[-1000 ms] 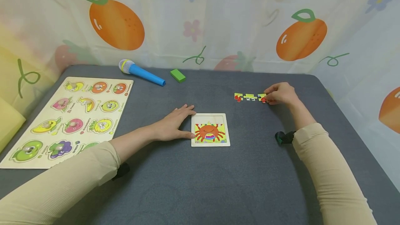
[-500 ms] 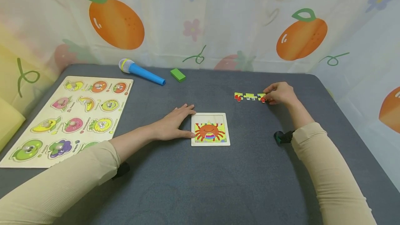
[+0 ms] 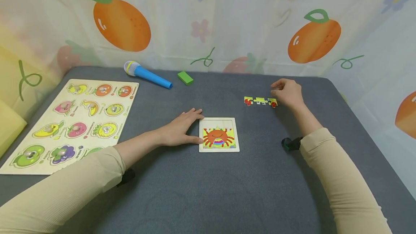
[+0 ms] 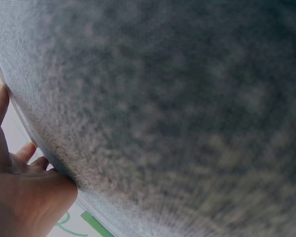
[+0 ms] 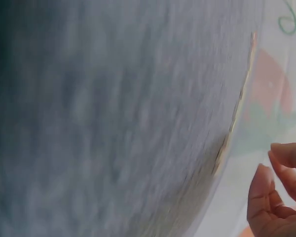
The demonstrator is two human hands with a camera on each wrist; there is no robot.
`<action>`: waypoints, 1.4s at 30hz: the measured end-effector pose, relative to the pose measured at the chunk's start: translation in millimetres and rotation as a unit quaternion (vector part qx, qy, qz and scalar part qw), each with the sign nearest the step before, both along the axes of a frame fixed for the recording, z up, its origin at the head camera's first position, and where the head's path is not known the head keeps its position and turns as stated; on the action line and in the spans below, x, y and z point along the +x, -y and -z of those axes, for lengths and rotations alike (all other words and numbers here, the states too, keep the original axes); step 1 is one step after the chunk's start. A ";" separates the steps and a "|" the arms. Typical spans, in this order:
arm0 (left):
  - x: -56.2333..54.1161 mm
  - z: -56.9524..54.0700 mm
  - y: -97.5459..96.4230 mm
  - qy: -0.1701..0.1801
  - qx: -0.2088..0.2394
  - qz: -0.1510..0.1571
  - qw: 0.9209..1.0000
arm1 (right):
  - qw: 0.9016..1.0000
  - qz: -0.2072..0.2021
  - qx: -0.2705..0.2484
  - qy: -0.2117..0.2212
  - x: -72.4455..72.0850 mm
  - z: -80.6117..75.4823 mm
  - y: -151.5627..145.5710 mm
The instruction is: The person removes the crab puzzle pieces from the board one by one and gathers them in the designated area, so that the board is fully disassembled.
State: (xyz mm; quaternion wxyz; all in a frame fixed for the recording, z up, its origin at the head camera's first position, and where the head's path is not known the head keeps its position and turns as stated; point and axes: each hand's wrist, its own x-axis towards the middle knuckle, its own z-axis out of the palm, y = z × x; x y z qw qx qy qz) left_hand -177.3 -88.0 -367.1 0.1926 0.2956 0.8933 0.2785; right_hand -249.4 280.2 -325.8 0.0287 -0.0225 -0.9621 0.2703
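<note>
In the head view, the wooden crab puzzle tray [image 3: 218,122] lies flat near the middle of the counter [image 3: 195,187], within easy reach of both arms. Its lower part bears the crab picture, while the band along its far side is bare wood. The person's left hand [image 3: 179,130] rests beside it with fingers extended and thumb spread, the fingertips at the far left corner and the thumb at the left edge; this probably keeps the light tray from sliding. Well apart, to the right, the left jigsaw piece [image 3: 248,100], the middle jigsaw piece [image 3: 260,100] and the right jigsaw piece [image 3: 272,102] lie picture side up in a row, likely so that their colours and knobs can be read at a glance. The right hand [image 3: 287,92] hovers just by the last of these, its thumb and forefinger parted. The blue toy microphone [image 3: 152,76], the green block [image 3: 185,78] and the knobbed fruit board [image 3: 69,96] sit farther off, seemingly to leave working room.

In the left wrist view, the left hand lies against a pale edge, probably the tray's, but the angle hides how firmly it presses.

In the right wrist view, the row appears edge-on, and the right hand is apart from it, with nothing between thumb and forefinger.
</note>
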 end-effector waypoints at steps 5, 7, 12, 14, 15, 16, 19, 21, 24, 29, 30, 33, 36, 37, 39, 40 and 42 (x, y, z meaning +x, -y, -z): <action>1.1 -1.1 0.1 0.001 -0.001 0.000 1.000 | 0.999 -0.030 -0.011 -0.006 3.5 -3.0 18.6; 1.4 -1.5 0.2 0.002 -0.001 0.000 1.000 | 0.999 -0.042 -0.016 -0.005 5.2 -4.8 25.2; 1.2 -1.6 0.2 0.000 0.000 0.002 1.000 | 0.997 -0.065 -0.034 0.003 7.7 -8.5 38.2; 1.1 -1.5 0.1 -0.001 -0.001 0.002 1.000 | 0.997 -0.074 -0.035 0.004 8.9 -9.0 43.0; 1.1 -1.5 0.1 0.000 -0.001 0.001 1.000 | 0.996 -0.078 -0.034 0.005 9.6 -9.0 45.5; 1.0 -1.5 0.1 -0.001 -0.001 0.003 1.000 | 0.996 -0.083 -0.032 0.005 10.5 -9.0 48.0; 1.1 -1.5 0.1 -0.003 0.002 0.005 1.000 | 0.995 -0.096 -0.037 0.013 13.6 -8.2 56.0; 1.1 -1.2 0.1 -0.004 0.004 0.006 1.000 | 0.994 -0.104 -0.039 0.019 15.9 -7.4 61.6; 1.3 -0.8 0.1 -0.002 0.005 0.004 1.000 | 0.991 -0.120 -0.042 0.029 19.6 -6.4 70.1; 1.5 -0.7 0.5 -0.002 0.006 0.004 1.000 | 0.986 -0.150 -0.049 0.046 26.3 -5.6 84.4; 1.3 -0.5 0.5 -0.001 0.006 0.004 1.000 | 0.985 -0.157 -0.052 0.049 27.9 -5.9 87.5; 0.9 -0.1 0.3 -0.001 0.005 0.003 1.000 | 0.980 -0.177 -0.069 0.065 33.0 -6.9 96.2; 0.3 0.5 -0.1 0.001 0.004 0.001 1.000 | 0.974 -0.199 -0.082 0.077 38.9 -7.8 104.8; 0.1 0.7 -0.1 0.001 0.004 0.001 1.000 | 0.972 -0.206 -0.083 0.081 40.4 -7.5 107.6; -0.1 0.6 0.0 0.002 0.004 0.001 1.000 | 0.967 -0.225 -0.084 0.088 43.3 -6.5 112.9; -0.4 0.8 0.0 0.003 0.004 0.001 1.000 | 0.963 -0.237 -0.085 0.094 44.6 -6.3 115.4; -0.5 0.5 0.3 0.002 0.005 0.002 1.000 | 0.956 -0.261 -0.084 0.107 47.0 -5.5 119.9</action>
